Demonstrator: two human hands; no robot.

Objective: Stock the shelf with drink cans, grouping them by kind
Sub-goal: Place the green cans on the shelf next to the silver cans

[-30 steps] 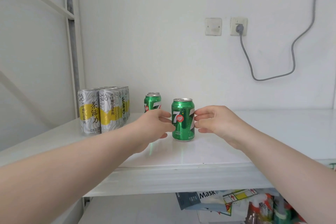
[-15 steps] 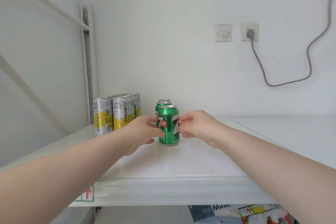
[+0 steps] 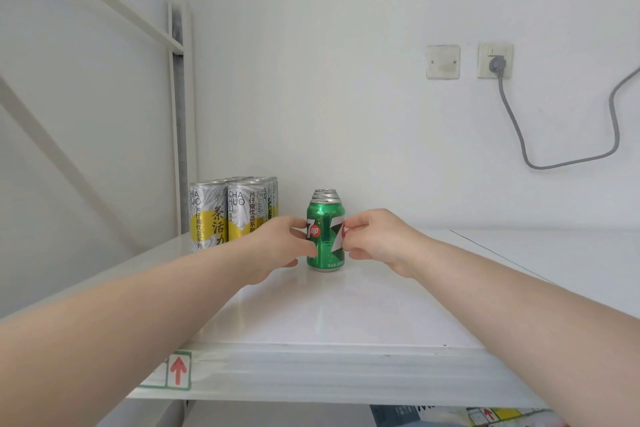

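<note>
On the white shelf (image 3: 346, 315) the front green can (image 3: 325, 239) stands upright with its base on the surface and its 7up label toward the camera; all positions below are given from this can. The left hand (image 3: 280, 243) has its fingers curled against the can's left side, thumb low near the base, grasping it. The right hand (image 3: 377, 239) has its fingertips bent in and pressed to the can's right side at label height, grasping it likewise, so the can is held between both hands. Directly behind the can, further green cans (image 3: 325, 193) stand in single file; only their tops show and the count cannot be determined. Left of the can, just beyond the left hand, silver-and-yellow tea cans (image 3: 207, 218) stand in a tight block, two across at the front, separated from the green file by a gap. Further left rises a white upright post (image 3: 180, 114). Above and right of the can, the wall carries a blank cover plate (image 3: 443, 62) and a socket (image 3: 495, 61) with a grey cable (image 3: 554, 163) hanging from it. Below and left of the can, the shelf's front edge bears a red arrow label (image 3: 178, 371). Below and right of it, printed packaging (image 3: 450, 416) is partly visible.
</note>
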